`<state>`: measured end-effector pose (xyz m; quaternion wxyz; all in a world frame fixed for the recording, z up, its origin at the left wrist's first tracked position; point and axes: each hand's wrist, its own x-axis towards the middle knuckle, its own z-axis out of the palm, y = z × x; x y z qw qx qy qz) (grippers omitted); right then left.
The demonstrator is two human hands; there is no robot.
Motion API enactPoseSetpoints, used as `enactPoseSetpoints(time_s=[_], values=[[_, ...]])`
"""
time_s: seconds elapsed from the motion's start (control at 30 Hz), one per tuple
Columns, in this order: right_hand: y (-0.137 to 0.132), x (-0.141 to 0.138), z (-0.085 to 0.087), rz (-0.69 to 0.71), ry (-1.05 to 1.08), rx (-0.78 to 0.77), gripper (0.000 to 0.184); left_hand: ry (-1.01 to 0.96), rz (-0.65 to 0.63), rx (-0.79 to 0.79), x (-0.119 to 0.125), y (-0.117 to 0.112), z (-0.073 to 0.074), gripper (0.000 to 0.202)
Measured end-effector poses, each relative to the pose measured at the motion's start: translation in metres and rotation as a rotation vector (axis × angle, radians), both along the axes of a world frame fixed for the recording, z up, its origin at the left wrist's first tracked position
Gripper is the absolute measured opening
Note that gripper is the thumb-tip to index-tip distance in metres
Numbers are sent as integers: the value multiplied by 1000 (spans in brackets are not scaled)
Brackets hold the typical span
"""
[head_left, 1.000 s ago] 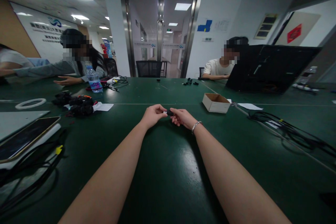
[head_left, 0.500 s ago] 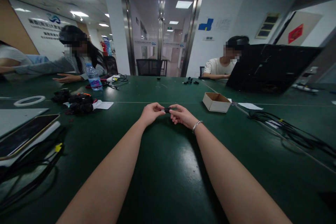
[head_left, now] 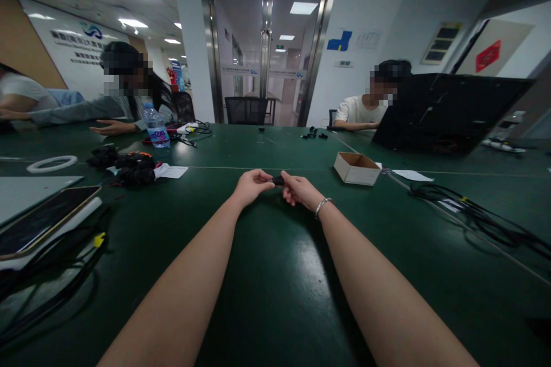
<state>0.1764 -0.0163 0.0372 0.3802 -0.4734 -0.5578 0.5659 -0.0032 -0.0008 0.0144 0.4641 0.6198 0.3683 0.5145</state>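
Note:
A small dark cylindrical piece [head_left: 278, 181] is pinched between my two hands above the green table [head_left: 267, 252]. My left hand [head_left: 252, 188] grips its left end with thumb and fingertips closed. On the other side, my right hand [head_left: 301, 190] holds its right end between thumb and index finger, the other fingers curled below. A silver bracelet [head_left: 322, 206] circles my right wrist. The piece is too small and too covered by fingertips for me to name its kind.
An open cardboard box [head_left: 356, 170] stands right of my hands. Black cables [head_left: 473, 212] lie at the right; a phone [head_left: 47, 221] and black gear [head_left: 133, 167] at the left. A bottle [head_left: 155, 126] and small black parts [head_left: 313, 134] sit farther back. Two co-workers sit opposite.
The whole view has shifted slightly to the right. My right index finger sits a little differently on the dark piece; both hands still hold it.

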Motion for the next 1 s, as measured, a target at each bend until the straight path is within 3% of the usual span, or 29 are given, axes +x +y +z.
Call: enactPoseSetpoints(time_s=[0.07, 0.23, 0.47, 0.63, 0.83, 1.0], values=[[-1, 1, 1, 51, 40, 24, 20, -36, 7, -42, -2, 0, -1, 35], [0, 4, -1, 49, 51, 4, 15, 33, -3, -8, 1, -2, -1, 31], [0, 0, 2, -72, -97, -23, 49, 73, 6, 72, 7, -3, 3, 23], [-1, -2, 7, -83, -187, -13, 56, 55, 7, 69, 6, -2, 4, 24], [1, -3, 4, -59, -197, 4, 49, 55, 3, 52, 3, -3, 1, 26], [2, -1, -2, 1, -109, 24, 29, 31, 10, -2, 2, -2, -3, 30]])
